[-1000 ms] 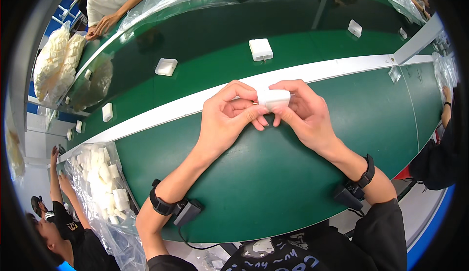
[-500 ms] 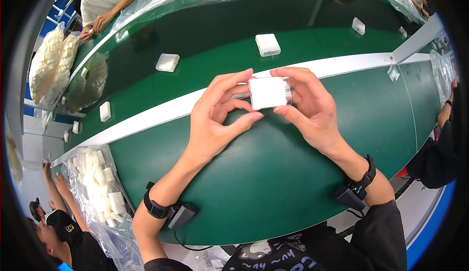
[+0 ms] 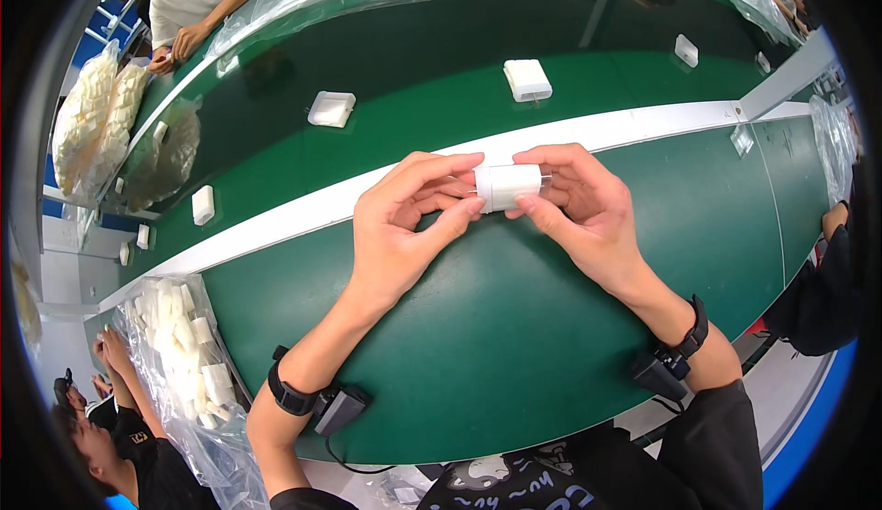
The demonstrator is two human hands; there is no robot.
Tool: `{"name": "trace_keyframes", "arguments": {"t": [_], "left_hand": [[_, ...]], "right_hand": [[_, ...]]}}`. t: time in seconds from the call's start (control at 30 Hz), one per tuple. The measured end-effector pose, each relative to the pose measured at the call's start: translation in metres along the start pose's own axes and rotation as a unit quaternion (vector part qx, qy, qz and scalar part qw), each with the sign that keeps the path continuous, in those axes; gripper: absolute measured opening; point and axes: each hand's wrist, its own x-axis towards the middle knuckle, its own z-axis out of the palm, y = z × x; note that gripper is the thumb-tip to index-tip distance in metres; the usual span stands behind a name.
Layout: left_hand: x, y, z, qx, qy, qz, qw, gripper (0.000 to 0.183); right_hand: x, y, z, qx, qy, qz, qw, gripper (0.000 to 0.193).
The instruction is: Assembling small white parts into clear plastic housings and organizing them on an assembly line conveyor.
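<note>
Between my two hands is a white plug-in charger block (image 3: 511,187), held above the green work table (image 3: 441,345). Thin pale prongs stick out of its right end, towards the palm. My left hand (image 3: 397,225) pinches the left end with thumb and forefinger. On the other end, my right hand (image 3: 593,221) has its thumb on the lower edge and its forefinger along the top. The block's underside is hidden from me.
A green conveyor belt (image 3: 413,96) beyond the white rail (image 3: 588,129) carries several similar white blocks (image 3: 527,80). At the left lies a clear bag (image 3: 188,345) of white parts. Co-workers' hands (image 3: 110,349) are beside it; another person (image 3: 202,5) sits across the belt.
My hands have turned the charger block from its broad face to a narrower side, and my left fingers have closed on its end. The belt's blocks have shifted slightly right.
</note>
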Motion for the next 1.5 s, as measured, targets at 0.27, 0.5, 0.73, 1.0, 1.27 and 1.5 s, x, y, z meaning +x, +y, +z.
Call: {"name": "trace_keyframes", "arguments": {"t": [0.27,0.5,0.73,1.0,1.27,1.5], "left_hand": [[-0.002,0.000,0.001,0.009,0.024,-0.005,1.000,0.026],[-0.002,0.002,-0.004,0.026,-0.014,-0.012,0.999,0.019],[-0.002,0.005,-0.008,-0.052,-0.029,-0.096,0.994,0.019],[-0.001,-0.003,-0.006,-0.007,-0.004,0.058,0.998,0.028],[-0.003,0.006,-0.006,-0.048,0.035,-0.088,0.994,0.035],[-0.005,0.004,-0.003,-0.001,0.030,-0.048,0.998,0.025]], "right_hand": [[-0.003,0.000,0.003,-0.079,0.016,-0.003,0.997,0.025],[-0.004,0.000,0.001,-0.116,0.011,0.027,0.993,0.023],[-0.004,0.003,0.002,-0.165,0.000,-0.033,0.986,0.023],[0.001,-0.006,0.011,0.064,-0.033,0.015,0.997,0.042],[-0.002,0.000,0.013,0.051,-0.007,0.036,0.998,0.032],[-0.002,0.002,0.015,0.001,0.018,0.022,1.000,0.023]]}}
